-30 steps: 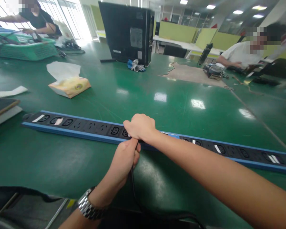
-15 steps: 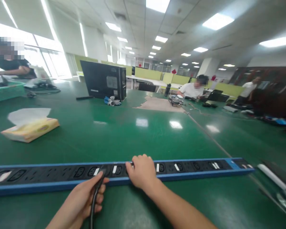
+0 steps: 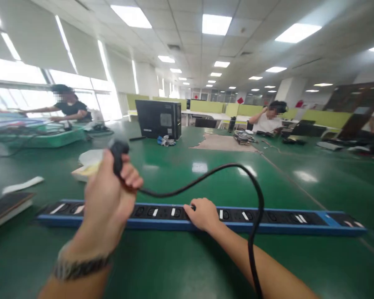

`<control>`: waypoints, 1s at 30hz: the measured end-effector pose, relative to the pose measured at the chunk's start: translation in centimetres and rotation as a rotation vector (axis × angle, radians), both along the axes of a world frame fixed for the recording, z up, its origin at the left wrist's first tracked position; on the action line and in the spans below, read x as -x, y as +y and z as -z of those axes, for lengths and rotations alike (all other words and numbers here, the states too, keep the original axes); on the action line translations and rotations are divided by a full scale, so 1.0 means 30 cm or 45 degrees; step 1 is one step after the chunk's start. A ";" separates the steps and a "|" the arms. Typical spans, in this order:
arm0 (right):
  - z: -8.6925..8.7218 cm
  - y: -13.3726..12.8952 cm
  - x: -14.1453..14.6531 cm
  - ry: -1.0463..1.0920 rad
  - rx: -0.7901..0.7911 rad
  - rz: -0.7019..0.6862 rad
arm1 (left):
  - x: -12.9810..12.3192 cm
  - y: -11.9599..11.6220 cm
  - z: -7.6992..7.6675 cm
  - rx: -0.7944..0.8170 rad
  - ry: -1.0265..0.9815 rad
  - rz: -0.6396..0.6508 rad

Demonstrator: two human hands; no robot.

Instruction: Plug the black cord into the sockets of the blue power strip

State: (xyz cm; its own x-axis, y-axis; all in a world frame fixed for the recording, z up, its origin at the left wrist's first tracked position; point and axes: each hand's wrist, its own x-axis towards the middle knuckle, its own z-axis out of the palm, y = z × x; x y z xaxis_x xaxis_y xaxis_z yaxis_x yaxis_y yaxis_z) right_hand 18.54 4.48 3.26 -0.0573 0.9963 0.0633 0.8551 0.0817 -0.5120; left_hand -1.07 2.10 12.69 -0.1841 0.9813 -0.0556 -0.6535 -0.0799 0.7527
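Observation:
A long blue and black power strip [image 3: 168, 225] lies across the green table in front of me, its sockets facing up and several white labels on it. My left hand [image 3: 107, 199] is raised above the strip's left part, closed around a black plug [image 3: 116, 158] that is clear of the sockets and slightly blurred. From that hand a black power cord [image 3: 259, 201] arches to the right and drops over my right forearm. My right hand [image 3: 203, 214] grips the strip near its middle, fingers over the far edge, covering some sockets.
A tissue pack [image 3: 82, 172] is partly behind my left hand. At left lies a dark notebook [image 3: 11, 207]. Farther back are a green basket [image 3: 59, 139], a black computer case [image 3: 154, 120], gloves [image 3: 166, 141] and a cardboard sheet [image 3: 218, 143]. Other people sit around the table.
My left hand has lifted off the strip, up and leftward, with the plug and cord. My right hand stays on the strip. The view has shifted, showing the strip's left end.

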 end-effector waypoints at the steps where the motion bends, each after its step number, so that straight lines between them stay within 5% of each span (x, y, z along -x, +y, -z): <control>1: -0.011 0.009 -0.006 0.079 0.026 -0.030 | -0.022 -0.030 0.012 0.056 0.078 0.013; 6: -0.087 0.047 -0.152 0.321 0.178 -0.161 | -0.146 -0.155 0.168 0.394 0.538 0.391; 9: -0.126 0.044 -0.332 0.192 0.270 -0.225 | -0.190 -0.137 0.226 0.381 0.625 0.491; 12: -0.160 0.052 -0.407 0.005 0.325 -0.054 | -0.238 -0.100 0.272 0.397 0.679 0.601; 16: -0.163 0.096 -0.199 -0.045 0.121 -0.140 | -0.308 -0.097 0.329 0.433 0.670 0.591; 18: -0.143 0.115 -0.045 -0.111 0.216 -0.262 | -0.326 -0.111 0.343 0.437 0.667 0.554; 21: -0.106 0.116 0.098 -0.315 0.387 -0.207 | -0.335 -0.130 0.344 0.464 0.661 0.498; 30: -0.079 0.114 0.051 -0.418 0.160 -0.206 | -0.326 -0.096 0.363 0.584 0.569 0.689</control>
